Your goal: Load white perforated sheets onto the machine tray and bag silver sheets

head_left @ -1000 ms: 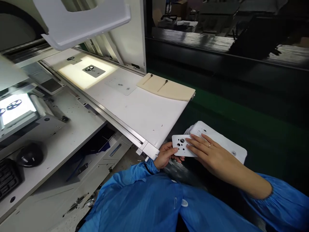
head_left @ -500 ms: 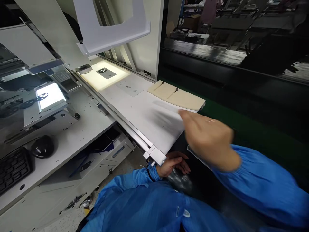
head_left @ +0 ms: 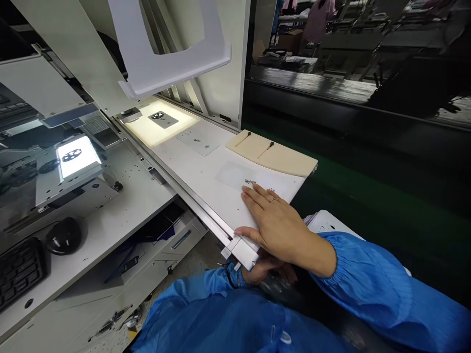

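My right hand lies flat with fingers stretched out near the close end of a long white board. Its fingertips touch a thin translucent sheet with small dark marks, partly covered by the hand. My left hand is low by the board's near end, its fingers loosely extended and partly hidden behind the right hand; I see nothing held in it. Further along lies a similar thin sheet. Beyond that, a grey rectangular piece with a black round cluster sits on a lit panel.
A cream plate with two slotted screws borders the board's right side. White printed sheets lie beyond my right wrist. A white machine frame overhangs the far end. A mouse, keyboard and lit screen are at left.
My right hand, blurred and raised over the board's right edge before, has come down flat and moved left. A translucent sheet now shows clearly beneath its fingers. The left hand is more covered.
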A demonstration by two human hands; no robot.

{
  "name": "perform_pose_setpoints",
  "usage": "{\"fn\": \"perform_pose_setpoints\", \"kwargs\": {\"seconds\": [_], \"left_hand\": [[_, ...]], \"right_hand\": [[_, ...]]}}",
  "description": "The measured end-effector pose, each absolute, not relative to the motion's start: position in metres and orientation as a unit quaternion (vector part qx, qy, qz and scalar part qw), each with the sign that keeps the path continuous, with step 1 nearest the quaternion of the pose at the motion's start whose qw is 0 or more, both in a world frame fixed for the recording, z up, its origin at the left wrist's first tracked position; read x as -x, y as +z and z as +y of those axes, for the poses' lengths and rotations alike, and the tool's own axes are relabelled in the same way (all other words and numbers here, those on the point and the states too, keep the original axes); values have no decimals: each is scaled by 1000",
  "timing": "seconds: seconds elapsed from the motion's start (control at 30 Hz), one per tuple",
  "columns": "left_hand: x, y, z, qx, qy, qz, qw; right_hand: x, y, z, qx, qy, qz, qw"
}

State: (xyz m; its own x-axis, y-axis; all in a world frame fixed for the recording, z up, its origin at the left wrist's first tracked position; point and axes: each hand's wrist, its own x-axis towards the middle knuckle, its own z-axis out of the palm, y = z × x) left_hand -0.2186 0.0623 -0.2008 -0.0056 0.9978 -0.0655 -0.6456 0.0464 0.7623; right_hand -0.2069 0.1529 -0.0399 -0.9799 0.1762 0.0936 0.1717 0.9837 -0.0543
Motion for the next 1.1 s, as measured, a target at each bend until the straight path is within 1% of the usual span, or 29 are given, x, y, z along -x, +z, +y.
{"fn": "perform_pose_setpoints", "kwargs": {"seconds": [0.13,0.33,0.6,0.9,1.0,1.1], "left_hand": [[217,-209,66,-278,629,313,655],[218,-216,66,-280,623,296,668],[218,-214,66,-289,633,275,664],[217,-209,67,-298,636,282,653],[218,-210,67,-296,636,291,651],[219,-211,66,-288,633,291,657]], "right_hand": [[220,-38,149,139,32,-989,23],[231,-30,153,162,40,-986,-6],[235,-30,153,173,44,-984,-2],[238,-28,147,190,45,-981,-19],[239,-29,146,183,51,-982,-13],[237,-29,151,172,45,-984,14]]}}
